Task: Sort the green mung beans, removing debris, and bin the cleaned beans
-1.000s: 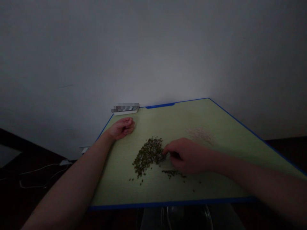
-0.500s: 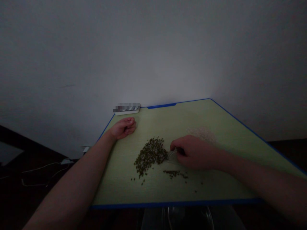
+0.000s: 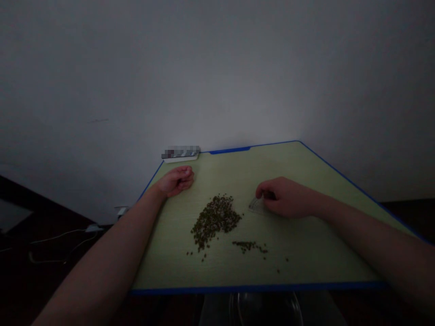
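Observation:
My right hand (image 3: 285, 197) is closed round a clear, curved plastic piece with fine markings that looks like a protractor (image 3: 256, 206). It is over the table, to the right of a heap of small dark green beans (image 3: 217, 217) and apart from it. A thin row of stray beans (image 3: 246, 246) lies nearer the front edge. My left hand (image 3: 176, 180) rests on the table's left side, fingers curled in. Whatever may be inside that fist is hidden. The pale grains behind my right hand are covered by it.
The light green table (image 3: 231, 271) has a blue rim. A white box-like object (image 3: 181, 156), partly blurred out, stands at the far left corner against the wall (image 3: 217, 81). Below the front edge is a clear rounded vessel (image 3: 265, 308). White cables (image 3: 59, 236) hang at left.
My right hand has drawn the protractor back from the bean heap, moving right and farther away. It now hides the pale grains seen before. My left hand has stayed in place.

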The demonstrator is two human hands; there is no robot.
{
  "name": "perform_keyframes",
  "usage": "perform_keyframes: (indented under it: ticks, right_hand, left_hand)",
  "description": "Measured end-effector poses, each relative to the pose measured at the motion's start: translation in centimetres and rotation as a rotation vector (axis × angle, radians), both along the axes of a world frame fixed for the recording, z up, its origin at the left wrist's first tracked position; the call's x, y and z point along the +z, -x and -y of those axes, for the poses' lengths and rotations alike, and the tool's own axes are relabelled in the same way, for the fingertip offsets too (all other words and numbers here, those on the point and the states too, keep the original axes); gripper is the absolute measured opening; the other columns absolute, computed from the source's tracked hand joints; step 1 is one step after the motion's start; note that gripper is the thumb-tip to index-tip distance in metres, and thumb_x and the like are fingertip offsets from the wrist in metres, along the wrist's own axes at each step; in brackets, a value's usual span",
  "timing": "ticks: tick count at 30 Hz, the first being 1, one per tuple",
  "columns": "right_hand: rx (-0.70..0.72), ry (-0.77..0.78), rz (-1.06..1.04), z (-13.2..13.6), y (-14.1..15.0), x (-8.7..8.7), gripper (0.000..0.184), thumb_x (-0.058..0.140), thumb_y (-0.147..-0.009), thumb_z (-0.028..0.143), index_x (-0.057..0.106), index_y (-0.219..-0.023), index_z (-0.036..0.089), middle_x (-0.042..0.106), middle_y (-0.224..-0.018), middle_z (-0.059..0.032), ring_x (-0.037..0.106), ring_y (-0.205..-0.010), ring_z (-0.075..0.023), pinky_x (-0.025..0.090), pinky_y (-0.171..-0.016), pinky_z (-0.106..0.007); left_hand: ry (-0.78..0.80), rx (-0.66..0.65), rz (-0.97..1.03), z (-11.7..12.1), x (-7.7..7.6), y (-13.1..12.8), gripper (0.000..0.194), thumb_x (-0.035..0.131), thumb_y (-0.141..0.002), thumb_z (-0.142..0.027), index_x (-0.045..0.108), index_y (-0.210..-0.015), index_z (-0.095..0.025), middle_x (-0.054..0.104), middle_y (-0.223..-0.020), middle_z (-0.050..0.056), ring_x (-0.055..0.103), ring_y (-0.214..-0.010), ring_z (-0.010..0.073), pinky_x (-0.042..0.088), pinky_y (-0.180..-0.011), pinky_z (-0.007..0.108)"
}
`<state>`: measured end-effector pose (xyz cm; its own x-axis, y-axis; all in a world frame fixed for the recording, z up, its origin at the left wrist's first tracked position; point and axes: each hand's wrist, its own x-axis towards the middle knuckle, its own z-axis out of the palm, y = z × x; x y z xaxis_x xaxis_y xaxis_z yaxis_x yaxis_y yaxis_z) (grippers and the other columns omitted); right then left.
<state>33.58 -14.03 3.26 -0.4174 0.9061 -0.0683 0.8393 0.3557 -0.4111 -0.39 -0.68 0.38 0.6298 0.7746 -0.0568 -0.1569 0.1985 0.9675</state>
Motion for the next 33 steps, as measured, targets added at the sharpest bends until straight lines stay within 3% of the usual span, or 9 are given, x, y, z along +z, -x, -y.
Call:
perform_keyframes:
  ticks: [9,16,22,29,33]
  right_hand:
    - [0.022,-0.017,-0.023,0.49,1.00,0.35,0.030,0.056,-0.076,0.015,0.073,-0.100,0.015,0.068,-0.069,-0.0028,0.057,-0.059,-0.0148,0.038,-0.060,-0.026]
    - [-0.095,-0.057,-0.025,-0.37,0.18,0.23,0.032,0.055,-0.076,0.015,0.072,-0.102,0.013,0.068,-0.073,-0.0047,0.058,-0.064,-0.0165,0.041,-0.063,-0.027]
    - [-0.013,-0.006,-0.067,-0.30,0.36,0.20,0.032,0.055,-0.074,0.014,0.072,-0.101,0.014,0.069,-0.075,-0.0039,0.058,-0.065,-0.0158,0.042,-0.063,-0.027]
    - [-0.070,-0.017,-0.059,-0.36,0.46,0.16,0.031,0.056,-0.076,0.016,0.072,-0.103,0.014,0.067,-0.071,-0.0032,0.057,-0.064,-0.0156,0.041,-0.062,-0.027]
    - [-0.022,0.008,-0.070,-0.33,0.65,0.06,0.033,0.056,-0.076,0.015,0.073,-0.105,0.014,0.068,-0.073,-0.0034,0.058,-0.064,-0.0158,0.041,-0.062,-0.026]
  left_hand:
    - [0.011,-0.005,0.004,-0.10,0.05,0.00,0.047,0.088,-0.061,-0.033,0.044,-0.063,-0.016,0.035,-0.052,-0.007,0.032,-0.040,0.0032,0.017,-0.038,0.017]
    - [0.003,-0.020,0.013,-0.02,0.03,0.07,0.045,0.086,-0.065,-0.031,0.044,-0.063,-0.016,0.035,-0.053,-0.007,0.032,-0.040,0.0034,0.018,-0.038,0.016]
    - [0.004,-0.016,0.019,-0.15,-0.17,0.12,0.044,0.086,-0.064,-0.031,0.045,-0.063,-0.016,0.036,-0.052,-0.007,0.033,-0.041,0.0034,0.021,-0.038,0.016]
    - [0.005,-0.015,0.016,-0.15,-0.02,0.11,0.044,0.087,-0.064,-0.031,0.045,-0.063,-0.015,0.036,-0.052,-0.006,0.034,-0.041,0.0035,0.020,-0.038,0.015]
    - [0.004,-0.016,0.015,-0.06,0.10,0.04,0.045,0.087,-0.063,-0.031,0.045,-0.063,-0.015,0.037,-0.052,-0.006,0.034,-0.041,0.0036,0.021,-0.038,0.015]
